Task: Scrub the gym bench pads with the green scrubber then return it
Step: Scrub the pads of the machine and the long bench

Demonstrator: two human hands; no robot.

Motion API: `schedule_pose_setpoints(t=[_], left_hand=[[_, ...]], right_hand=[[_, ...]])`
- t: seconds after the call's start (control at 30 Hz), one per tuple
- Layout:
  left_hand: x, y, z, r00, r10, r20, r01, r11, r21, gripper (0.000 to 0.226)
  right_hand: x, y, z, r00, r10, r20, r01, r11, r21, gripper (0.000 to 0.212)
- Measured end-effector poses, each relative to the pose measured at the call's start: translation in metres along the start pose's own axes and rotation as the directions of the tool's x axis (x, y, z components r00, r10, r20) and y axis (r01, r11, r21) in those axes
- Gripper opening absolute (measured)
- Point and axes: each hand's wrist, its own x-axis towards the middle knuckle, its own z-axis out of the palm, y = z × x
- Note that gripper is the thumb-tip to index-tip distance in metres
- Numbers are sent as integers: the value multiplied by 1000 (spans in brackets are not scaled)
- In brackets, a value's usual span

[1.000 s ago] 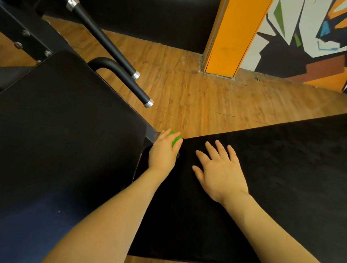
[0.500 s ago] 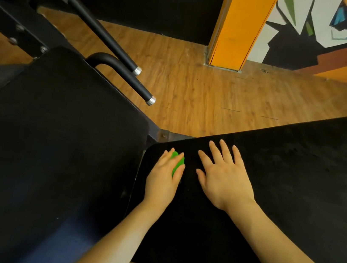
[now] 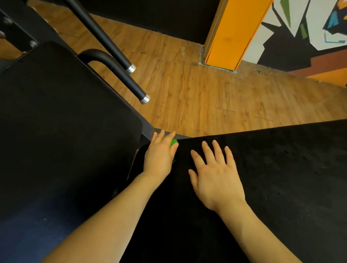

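Your left hand [image 3: 160, 156], frame centre: fingers clamped on green scrubber [image 3: 173, 143] at seat pad [image 3: 283, 180] corner. Your right hand [image 3: 215, 177]: fingers apart, flat on pad.

Two black bench pads are seen: one pad [image 3: 45, 135] to the left of the green scrubber [image 3: 173, 143] and one pad [image 3: 282, 191] to its right. One green scrubber is counted, and two hands, the left hand [image 3: 159, 157] laid over it and the right hand [image 3: 215, 177] just to its right. Beyond the scrubber, two black handle bars with metal caps [image 3: 97, 29] [image 3: 120, 72] and one orange pillar [image 3: 234, 26] are counted.
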Motion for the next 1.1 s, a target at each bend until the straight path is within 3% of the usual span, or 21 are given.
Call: schedule_pose_setpoints(t=[0.47,0.87,1.1], left_hand=[[-84,-29,-10,992,125,30,-124,992,-34,46],[-12,-28,-10,998,66,2,-66,998,20,42],[-43,-34,-13,995,98,21,-97,994,-43,43]], right_hand=[[1,-1,-4,1000,7,28,-7,1000,-15,58],[1,-1,-2,1000,8,27,-7,1000,-17,57],[1,-2,-3,999,14,32,-14,1000,-15,57]])
